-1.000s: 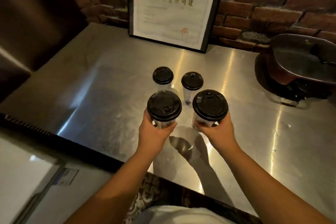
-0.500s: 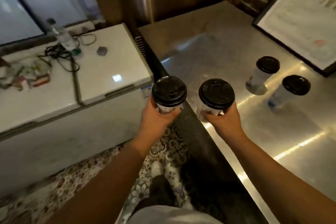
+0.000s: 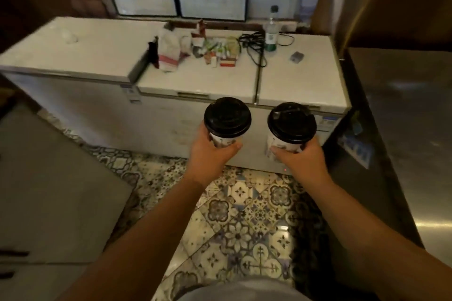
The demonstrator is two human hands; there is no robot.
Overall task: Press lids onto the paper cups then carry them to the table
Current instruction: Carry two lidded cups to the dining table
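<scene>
The bench (image 3: 415,115) has been turned from; two lidded cups, left (image 3: 226,127) and right (image 3: 289,131), are gripped by the hands (image 3: 210,154) (image 3: 302,157), carrying begun

White chest freezers (image 3: 171,85) on patterned tile floor (image 3: 244,215)

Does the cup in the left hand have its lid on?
Yes. A black lid covers the paper cup that the left hand grips.
</scene>
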